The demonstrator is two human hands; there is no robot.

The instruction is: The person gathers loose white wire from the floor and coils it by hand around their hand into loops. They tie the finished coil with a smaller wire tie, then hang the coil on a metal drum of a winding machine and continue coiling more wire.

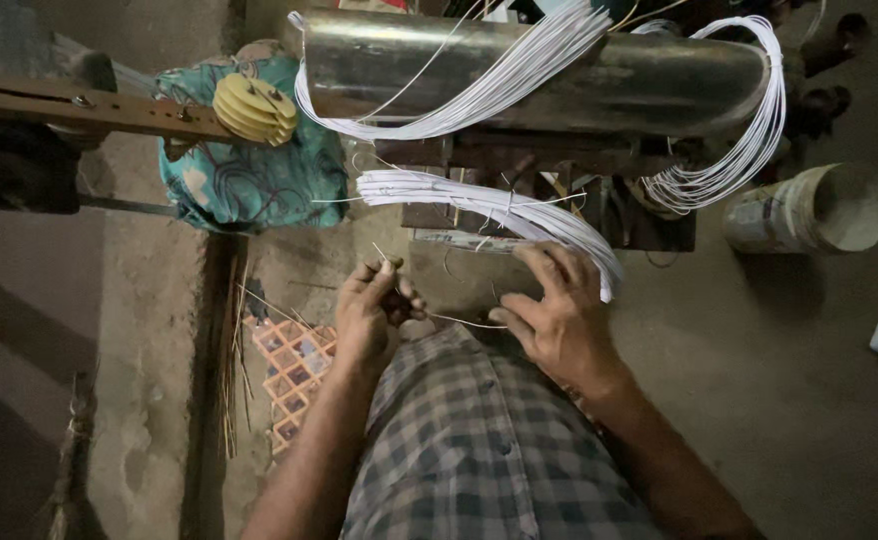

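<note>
Wooden and dark, a beam (89, 108) runs in from the left edge toward a yellow ribbed insulator (255, 108), which sits against a teal patterned cloth (259, 180). Below that, on the concrete floor (149, 330), a bundle of thin sticks (231, 350) lies beside an orange lattice crate (294, 375).

Next comes the left hand (371, 315), its fingers pinched together on a single thin white wire (464, 322); one short end sticks up past the fingertips, and the rest runs across to the right hand (559, 315). That hand's fingers are spread and curled over the near end of a bundle of white wires (459, 197), which lies just above both hands and droops past the knuckles. Whether it grips the bundle or only rests on it cannot be told. Both forearms frame a checked shirt (489, 450).

Above, more white wire loops (479, 95) drape over a dull metal cylinder (559, 70), with another coil (749, 140) hanging at its right end. Farther right, a pale bucket (809, 210) lies on its side, well apart from the hands.
</note>
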